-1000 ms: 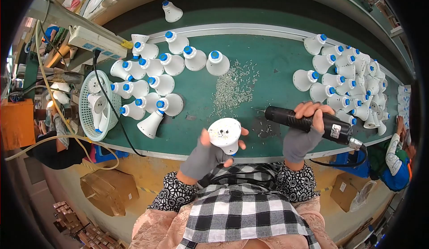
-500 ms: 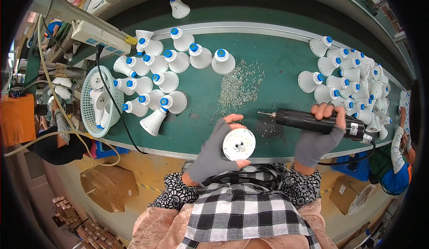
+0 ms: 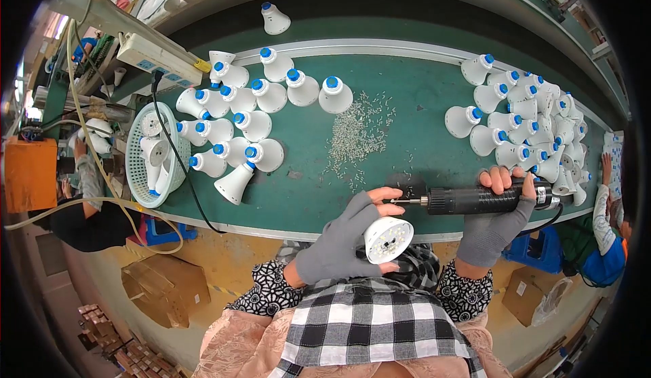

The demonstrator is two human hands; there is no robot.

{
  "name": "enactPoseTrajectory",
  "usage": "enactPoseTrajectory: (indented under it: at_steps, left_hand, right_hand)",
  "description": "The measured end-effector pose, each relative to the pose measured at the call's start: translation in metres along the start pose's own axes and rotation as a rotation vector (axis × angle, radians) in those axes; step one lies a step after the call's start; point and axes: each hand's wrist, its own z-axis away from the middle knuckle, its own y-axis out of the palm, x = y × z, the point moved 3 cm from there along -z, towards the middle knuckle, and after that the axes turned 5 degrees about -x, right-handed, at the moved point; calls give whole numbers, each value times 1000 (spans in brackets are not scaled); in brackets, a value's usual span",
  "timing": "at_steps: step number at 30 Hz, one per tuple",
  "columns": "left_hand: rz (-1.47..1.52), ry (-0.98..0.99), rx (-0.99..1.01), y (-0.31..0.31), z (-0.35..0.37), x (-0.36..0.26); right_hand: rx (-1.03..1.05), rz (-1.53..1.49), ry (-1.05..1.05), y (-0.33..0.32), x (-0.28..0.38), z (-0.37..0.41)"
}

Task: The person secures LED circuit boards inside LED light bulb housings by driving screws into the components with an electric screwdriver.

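Observation:
My left hand point(image 3: 339, 243), in a grey fingerless glove, is closed around a white LED bulb point(image 3: 389, 240). The bulb's open face, with its round LED board, is tilted up toward me. In my right hand point(image 3: 494, 223), also gloved, is a black electric screwdriver point(image 3: 456, 201) lying sideways, its bit pointing left. The bit's tip reaches the thumb-side fingertips of my left hand; whether a screw sits between them is too small to tell. Small screws point(image 3: 356, 137) are strewn over the green tabletop point(image 3: 298, 191) beyond my hands.
Bulb housings with blue caps stand at the left point(image 3: 254, 125) and crowd the right side point(image 3: 522, 130). A pale green basket point(image 3: 135, 167) holds more bulbs. A power strip point(image 3: 159, 59) and black cable point(image 3: 159, 127) are at the left. Other people are at both sides.
My left hand has moved right with the bulb, tilting it, and its fingertips now meet the bit. The screwdriver has shifted slightly right and down and lies more level.

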Motion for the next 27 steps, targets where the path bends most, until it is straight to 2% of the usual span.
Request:
enactPoseTrajectory:
  at_steps: [7,12,19,27]
  left_hand:
    - [-76,14,-48,2,4,0]
    - [-212,101,-93,4,4,1]
    - [-355,215,-134,6,2,0]
    - [-395,224,-108,9,0,-4]
  right_hand:
    - [-8,8,9,-3,-1,1]
    - [29,42,-19,0,0,3]
    - [118,123,-100,14,4,10]
    - [233,141,-141,22,9,15]
